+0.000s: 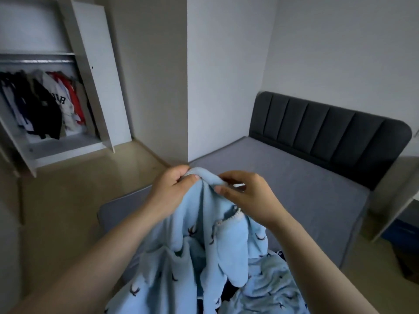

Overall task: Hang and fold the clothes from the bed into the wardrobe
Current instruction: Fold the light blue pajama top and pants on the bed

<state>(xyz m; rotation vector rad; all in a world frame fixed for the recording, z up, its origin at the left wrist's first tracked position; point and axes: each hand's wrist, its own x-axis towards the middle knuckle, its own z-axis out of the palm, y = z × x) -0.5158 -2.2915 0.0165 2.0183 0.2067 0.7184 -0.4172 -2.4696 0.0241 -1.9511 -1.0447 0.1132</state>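
Item: pale blue garment [199, 241], top edge pinched by my left hand [173, 184] and right hand [246, 192], fingers curled, lifted off the bed [306, 189] to find its shape for the wardrobe [74, 64].

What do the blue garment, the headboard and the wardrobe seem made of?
The blue garment looks like soft fleece or brushed knit: matte, thick, plump folds. The headboard seems upholstered in dark grey fabric, with padded vertical channels. The wardrobe appears white laminated board, smooth and flat; possibly painted wood.
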